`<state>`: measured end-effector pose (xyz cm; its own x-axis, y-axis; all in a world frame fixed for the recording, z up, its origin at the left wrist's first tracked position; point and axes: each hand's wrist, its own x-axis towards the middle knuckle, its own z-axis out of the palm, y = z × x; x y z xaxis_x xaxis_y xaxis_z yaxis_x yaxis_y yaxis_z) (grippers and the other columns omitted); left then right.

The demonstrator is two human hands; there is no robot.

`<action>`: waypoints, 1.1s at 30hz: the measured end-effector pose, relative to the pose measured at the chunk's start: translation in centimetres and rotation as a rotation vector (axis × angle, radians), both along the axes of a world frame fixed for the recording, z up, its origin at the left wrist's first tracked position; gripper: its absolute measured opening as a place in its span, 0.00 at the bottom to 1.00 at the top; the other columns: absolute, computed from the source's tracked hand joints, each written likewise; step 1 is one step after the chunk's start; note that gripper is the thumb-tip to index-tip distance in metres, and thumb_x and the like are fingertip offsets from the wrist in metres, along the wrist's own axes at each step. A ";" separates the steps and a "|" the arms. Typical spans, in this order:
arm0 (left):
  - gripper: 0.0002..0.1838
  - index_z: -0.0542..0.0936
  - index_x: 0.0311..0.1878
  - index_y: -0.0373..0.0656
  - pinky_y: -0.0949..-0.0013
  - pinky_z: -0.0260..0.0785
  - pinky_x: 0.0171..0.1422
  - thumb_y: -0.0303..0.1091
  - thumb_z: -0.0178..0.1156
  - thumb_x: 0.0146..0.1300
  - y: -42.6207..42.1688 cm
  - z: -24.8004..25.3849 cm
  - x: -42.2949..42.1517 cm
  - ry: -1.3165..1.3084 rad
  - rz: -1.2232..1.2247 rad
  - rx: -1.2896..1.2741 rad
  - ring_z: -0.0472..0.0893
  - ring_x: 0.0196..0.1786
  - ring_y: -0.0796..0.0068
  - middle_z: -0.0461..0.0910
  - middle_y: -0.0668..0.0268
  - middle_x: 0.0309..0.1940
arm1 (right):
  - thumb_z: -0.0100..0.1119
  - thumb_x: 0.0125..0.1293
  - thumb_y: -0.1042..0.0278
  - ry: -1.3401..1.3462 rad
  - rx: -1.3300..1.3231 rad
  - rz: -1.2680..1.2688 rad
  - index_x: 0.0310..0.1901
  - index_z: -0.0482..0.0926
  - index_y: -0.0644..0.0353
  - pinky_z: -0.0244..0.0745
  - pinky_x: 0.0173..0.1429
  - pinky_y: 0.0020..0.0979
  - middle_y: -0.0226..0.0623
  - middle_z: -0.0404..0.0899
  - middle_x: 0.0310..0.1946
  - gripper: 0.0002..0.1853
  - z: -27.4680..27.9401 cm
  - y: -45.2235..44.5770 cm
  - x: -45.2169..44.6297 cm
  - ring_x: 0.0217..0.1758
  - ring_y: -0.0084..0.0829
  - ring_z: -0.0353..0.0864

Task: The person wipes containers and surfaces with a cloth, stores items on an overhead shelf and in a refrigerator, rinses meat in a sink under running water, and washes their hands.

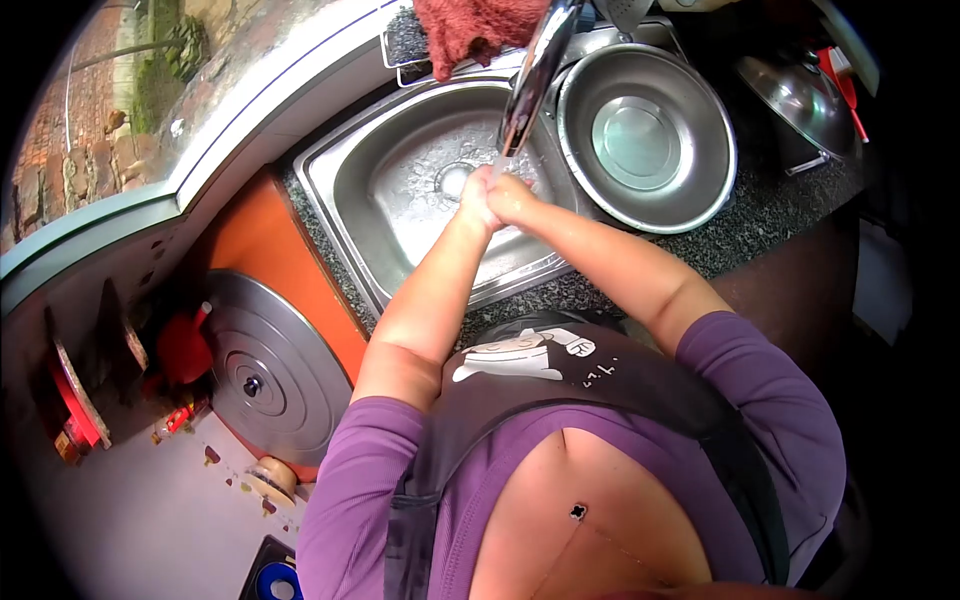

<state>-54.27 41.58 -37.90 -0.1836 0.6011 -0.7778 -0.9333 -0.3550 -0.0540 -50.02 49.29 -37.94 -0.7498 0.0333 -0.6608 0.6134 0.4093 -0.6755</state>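
Note:
Water runs from a chrome faucet (537,85) onto my two hands, which touch each other over the near right part of a steel sink (375,150). My left hand (480,200) is pressed against my right hand (511,197) just under the spout. The fingers of both are mostly hidden by the hands themselves and the water, and no object shows between them. Wet streaks and splashes cover the sink bottom around the drain (454,182).
Right of the sink, a large metal basin (648,208) stands on the dark speckled counter (770,215). Beyond it are a metal lid (795,92) and a red-handled utensil (848,95). A reddish cloth (470,30) hangs behind the sink. A big round lid (275,375) leans at the left.

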 end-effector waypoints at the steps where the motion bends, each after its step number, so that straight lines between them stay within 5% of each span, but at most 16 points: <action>1: 0.18 0.75 0.39 0.37 0.49 0.76 0.45 0.44 0.45 0.69 -0.4 -3.3 -0.4 -0.021 0.054 -0.023 0.80 0.36 0.54 0.78 0.54 0.31 | 0.52 0.68 0.58 -0.104 -0.022 -0.190 0.56 0.80 0.57 0.67 0.66 0.46 0.52 0.74 0.62 0.20 2.6 -0.7 0.0 0.67 0.45 0.73; 2: 0.19 0.75 0.37 0.37 0.51 0.75 0.42 0.44 0.43 0.69 -0.1 -4.9 -0.6 -0.040 0.111 -0.045 0.79 0.33 0.56 0.77 0.56 0.27 | 0.52 0.68 0.58 -0.102 -0.012 -0.197 0.56 0.80 0.57 0.67 0.66 0.46 0.52 0.74 0.62 0.20 2.6 -0.7 0.1 0.67 0.45 0.73; 3: 0.13 0.72 0.36 0.41 0.53 0.73 0.44 0.40 0.48 0.73 0.9 -0.7 -0.1 0.102 0.092 -0.198 0.75 0.34 0.60 0.77 0.61 0.33 | 0.52 0.69 0.56 -0.120 -0.208 -0.484 0.58 0.78 0.58 0.67 0.65 0.46 0.50 0.75 0.61 0.21 2.3 -0.8 0.4 0.65 0.44 0.74; 4: 0.13 0.72 0.36 0.41 0.53 0.73 0.44 0.40 0.48 0.73 1.2 -2.1 -0.3 0.104 0.088 -0.191 0.75 0.34 0.60 0.77 0.61 0.33 | 0.52 0.70 0.54 -0.133 -0.409 -0.768 0.60 0.76 0.60 0.68 0.65 0.46 0.49 0.77 0.59 0.23 2.1 -0.8 0.7 0.64 0.42 0.75; 6: 0.12 0.73 0.38 0.43 0.61 0.73 0.42 0.39 0.49 0.74 1.6 -4.9 -1.2 0.148 -0.036 -0.120 0.74 0.31 0.64 0.75 0.65 0.27 | 0.47 0.74 0.55 -0.144 -0.442 -0.788 0.62 0.73 0.63 0.72 0.61 0.41 0.46 0.78 0.58 0.24 2.1 0.0 0.6 0.61 0.38 0.77; 8: 0.14 0.78 0.43 0.39 0.64 0.73 0.41 0.40 0.51 0.74 3.7 0.0 -1.1 0.218 -0.013 -0.308 0.77 0.30 0.66 0.77 0.65 0.26 | 0.43 0.75 0.64 -0.067 -0.814 -0.888 0.61 0.71 0.66 0.72 0.62 0.38 0.48 0.76 0.58 0.20 3.7 1.3 0.3 0.60 0.38 0.77; 9: 0.16 0.79 0.47 0.37 0.64 0.74 0.42 0.41 0.52 0.74 4.2 3.2 -1.1 0.398 -0.139 -0.476 0.79 0.32 0.65 0.80 0.63 0.29 | 0.41 0.73 0.75 -0.114 -0.935 -0.842 0.60 0.71 0.68 0.72 0.65 0.37 0.50 0.76 0.56 0.17 4.7 2.8 0.3 0.60 0.39 0.78; 11: 0.23 0.80 0.54 0.32 0.61 0.75 0.45 0.46 0.53 0.74 4.4 0.9 -1.6 0.872 -0.369 -0.780 0.84 0.38 0.62 0.85 0.56 0.38 | 0.42 0.71 0.77 -0.061 -1.054 -0.835 0.59 0.72 0.69 0.72 0.65 0.36 0.50 0.77 0.56 0.17 6.6 4.5 0.3 0.60 0.39 0.78; 13: 0.24 0.80 0.54 0.33 0.61 0.76 0.46 0.48 0.53 0.74 4.5 3.7 -2.0 1.058 -0.442 -0.868 0.84 0.38 0.61 0.86 0.54 0.38 | 0.46 0.69 0.79 0.027 -1.291 -0.816 0.58 0.73 0.68 0.70 0.69 0.40 0.48 0.77 0.58 0.17 7.2 5.8 0.2 0.63 0.38 0.77; 18: 0.27 0.83 0.51 0.42 0.53 0.74 0.57 0.57 0.59 0.64 2.3 8.4 -1.3 1.401 -0.681 -1.007 0.83 0.51 0.46 0.83 0.44 0.45 | 0.51 0.69 0.73 -0.244 -1.168 -0.843 0.56 0.75 0.66 0.66 0.69 0.55 0.42 0.73 0.62 0.16 10.0 8.9 -2.1 0.64 0.37 0.73; 19: 0.24 0.81 0.54 0.42 0.53 0.73 0.60 0.49 0.63 0.62 1.8 8.2 -0.8 1.537 -0.735 -1.208 0.81 0.55 0.46 0.82 0.45 0.48 | 0.53 0.68 0.71 -0.310 -1.107 -0.971 0.54 0.76 0.65 0.66 0.68 0.52 0.41 0.73 0.60 0.15 10.3 9.4 -2.8 0.64 0.38 0.70; 23: 0.18 0.83 0.52 0.42 0.55 0.73 0.61 0.36 0.62 0.58 -1.2 11.3 -1.6 1.512 -0.634 -1.224 0.81 0.54 0.49 0.81 0.49 0.48 | 0.59 0.63 0.64 -0.339 -1.002 -1.115 0.49 0.80 0.63 0.53 0.75 0.45 0.37 0.74 0.53 0.16 9.9 12.1 -4.6 0.65 0.42 0.64; 26: 0.17 0.86 0.45 0.45 0.69 0.72 0.54 0.21 0.51 0.60 -2.9 15.3 -2.2 1.566 -0.131 -0.989 0.82 0.43 0.71 0.84 0.58 0.38 | 0.57 0.65 0.62 -0.349 -1.104 -1.156 0.51 0.77 0.68 0.65 0.65 0.42 0.43 0.76 0.53 0.19 9.7 14.5 -5.3 0.57 0.42 0.69; 28: 0.20 0.87 0.46 0.46 0.67 0.72 0.57 0.20 0.48 0.58 -3.3 20.7 -1.8 1.596 -0.182 -1.060 0.82 0.47 0.67 0.84 0.57 0.41 | 0.55 0.67 0.61 -0.222 -1.114 -1.171 0.54 0.74 0.72 0.70 0.60 0.39 0.48 0.75 0.55 0.21 9.9 16.2 -5.6 0.53 0.40 0.69; 30: 0.23 0.87 0.48 0.46 0.65 0.69 0.62 0.20 0.48 0.56 -3.1 23.3 -1.9 1.934 -0.109 -0.998 0.81 0.51 0.62 0.83 0.55 0.47 | 0.53 0.70 0.61 -0.246 -1.105 -1.063 0.57 0.73 0.73 0.72 0.58 0.37 0.49 0.75 0.55 0.23 11.5 16.4 -4.6 0.54 0.41 0.72; 33: 0.26 0.86 0.53 0.48 0.61 0.63 0.70 0.20 0.51 0.52 -2.4 23.9 -1.5 1.975 -0.288 -0.997 0.73 0.62 0.56 0.79 0.58 0.57 | 0.58 0.69 0.61 0.075 -0.784 -0.797 0.59 0.73 0.70 0.74 0.57 0.36 0.47 0.75 0.59 0.23 12.2 14.0 -2.8 0.57 0.41 0.76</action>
